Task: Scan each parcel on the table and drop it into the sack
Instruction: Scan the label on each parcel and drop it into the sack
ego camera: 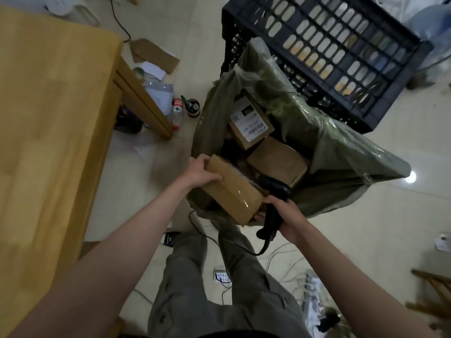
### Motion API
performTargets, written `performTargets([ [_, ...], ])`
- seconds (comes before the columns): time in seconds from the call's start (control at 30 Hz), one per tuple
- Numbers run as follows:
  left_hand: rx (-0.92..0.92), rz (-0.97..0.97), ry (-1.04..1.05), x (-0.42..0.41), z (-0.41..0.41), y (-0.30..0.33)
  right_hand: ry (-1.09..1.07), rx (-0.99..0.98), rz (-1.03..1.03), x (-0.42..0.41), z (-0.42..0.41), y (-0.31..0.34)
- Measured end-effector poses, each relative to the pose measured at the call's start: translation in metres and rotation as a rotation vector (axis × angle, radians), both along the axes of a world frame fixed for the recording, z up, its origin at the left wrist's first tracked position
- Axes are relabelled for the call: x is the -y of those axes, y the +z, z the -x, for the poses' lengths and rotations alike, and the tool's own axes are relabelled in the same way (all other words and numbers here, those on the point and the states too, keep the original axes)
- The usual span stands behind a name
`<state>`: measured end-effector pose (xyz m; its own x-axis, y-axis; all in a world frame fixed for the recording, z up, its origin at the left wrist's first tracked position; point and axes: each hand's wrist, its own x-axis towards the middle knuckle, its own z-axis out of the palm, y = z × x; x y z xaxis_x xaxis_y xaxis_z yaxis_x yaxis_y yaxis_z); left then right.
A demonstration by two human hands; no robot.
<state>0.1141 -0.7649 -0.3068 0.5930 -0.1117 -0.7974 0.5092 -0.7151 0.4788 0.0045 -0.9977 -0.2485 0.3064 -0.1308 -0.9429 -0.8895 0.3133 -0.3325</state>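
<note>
Taped parcel (230, 191) gripped by left hand (200, 172) above near rim of sack (341, 147). Scanner (273, 208) clutched by right hand (285, 215). Two boxes (275, 162) already dropped inside sack. Table (48, 118), left of sack, shown without parcels.

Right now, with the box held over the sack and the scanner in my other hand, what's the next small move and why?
Probably let the left hand release the taped parcel so it drops into the green sack. It already sits over the sack's open mouth, above the parcels inside, while the right hand holds the scanner beside it. Whether it has been scanned can't be told from this view.
</note>
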Motion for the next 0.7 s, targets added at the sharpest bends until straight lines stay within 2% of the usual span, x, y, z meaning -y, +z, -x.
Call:
performTargets([
  [0.17,-0.035,-0.088,-0.144,0.031,-0.018,-0.014,-0.135,-0.026,0.001,0.011,-0.005,-0.006],
  [0.33,-0.080,-0.156,-0.015,0.030,-0.024,-0.024,-0.248,-0.022,0.012,0.008,-0.026,-0.019],
  [0.4,-0.116,-0.104,0.108,0.028,-0.024,-0.025,-0.273,0.009,0.027,0.005,-0.033,-0.021],
  [0.5,-0.141,0.105,0.319,0.028,-0.018,-0.024,-0.292,0.017,0.064,0.004,-0.033,-0.023],
  [0.57,-0.134,0.157,0.336,0.029,-0.012,-0.024,-0.297,0.007,0.092,0.004,-0.027,-0.023],
  [0.7,-0.135,0.153,0.242,0.027,0.000,-0.030,-0.303,-0.010,0.078,0.001,-0.007,-0.021],
])
